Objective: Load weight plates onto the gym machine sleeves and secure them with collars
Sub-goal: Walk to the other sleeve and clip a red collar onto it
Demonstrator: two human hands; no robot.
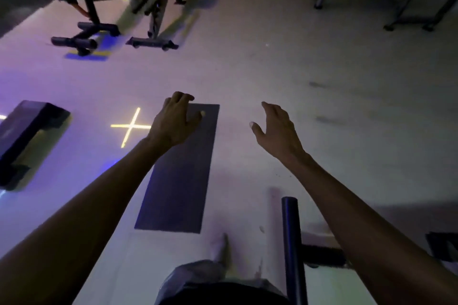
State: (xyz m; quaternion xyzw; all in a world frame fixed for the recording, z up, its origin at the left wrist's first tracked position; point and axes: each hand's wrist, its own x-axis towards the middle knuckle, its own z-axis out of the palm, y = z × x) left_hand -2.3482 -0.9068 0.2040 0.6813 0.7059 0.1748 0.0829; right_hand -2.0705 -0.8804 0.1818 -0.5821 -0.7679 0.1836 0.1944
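In a dim gym washed with purple light, a person stands with both bare arms stretched forward over the pale floor, holding nothing. At far left a dark low step platform lies on the floor, and behind it, toward the back of the room, stand a black workout bench and a second black frame just beside it, their feet resting on the floor. A glowing yellow cross marks the floor between the platform and the left hand, which hangs palm down with its fingers loosely curled above the near end of a long dark floor mat; whether the fingertips touch the mat cannot be told. The mat runs back toward the person's foot, seen in motion blur at the bottom edge. The right hand is held apart from the left, fingers relaxed and spread with the thumb out, over bare floor. Below the right forearm a black tube, seemingly a machine sleeve, stands upright from a dark base and carries no plate. No weight plates or collars can be made out in the poor light. More dark machine frames crowd the far right corner.
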